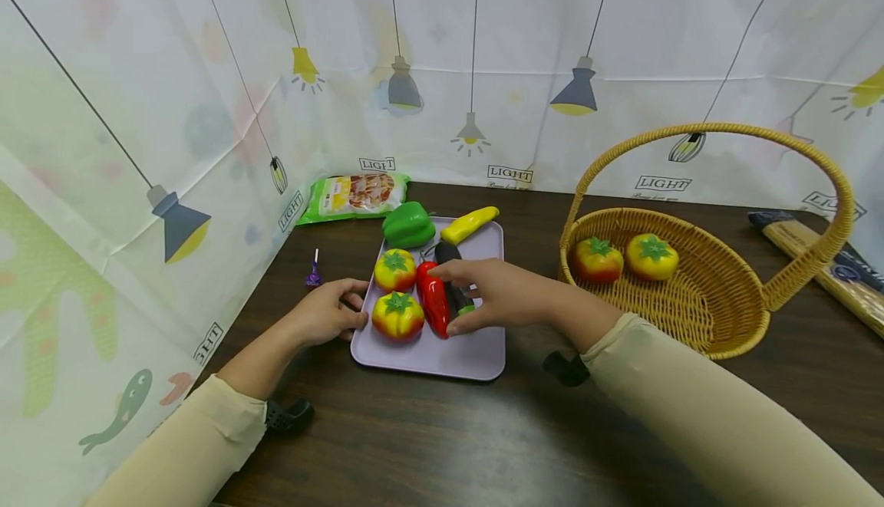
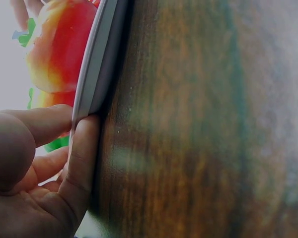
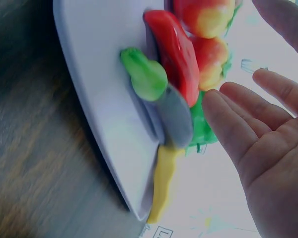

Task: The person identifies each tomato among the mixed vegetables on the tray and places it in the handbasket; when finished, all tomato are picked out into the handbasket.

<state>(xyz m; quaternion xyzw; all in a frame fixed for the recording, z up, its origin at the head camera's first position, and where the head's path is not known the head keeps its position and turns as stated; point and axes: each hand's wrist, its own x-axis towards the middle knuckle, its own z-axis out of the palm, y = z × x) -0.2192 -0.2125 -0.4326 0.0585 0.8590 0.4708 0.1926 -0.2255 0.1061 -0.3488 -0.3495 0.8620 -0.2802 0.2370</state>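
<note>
Red pepper (image 1: 435, 306) lies lengthwise on a lilac tray (image 1: 421, 363), between two red-and-yellow tomatoes (image 1: 398, 317) and a dark eggplant (image 1: 448, 254). Glossy skin; looks like moulded plastic. Judged light, stiff, somewhat slippery, hard to break. Best hold: pinch across the thick middle, or take it by both ends.

Right hand (image 1: 507, 290) is over pepper and eggplant, thumb and fingers spread wide, holding nothing; contact cannot be told from the head view, though the right wrist view shows the palm bare. Left hand (image 1: 330, 311) pinches the tray's left rim, which should steady it.

In the way: eggplant on one side, tomatoes on the other; little finger room. Far end of tray: green bell pepper (image 1: 409, 225), yellow pepper (image 1: 471, 225). Right, apart: wicker basket (image 1: 691, 319) with two more tomatoes, tall handle arching over. Left: purple lollipop (image 1: 314, 277). Behind: green packet (image 1: 359, 194).
</note>
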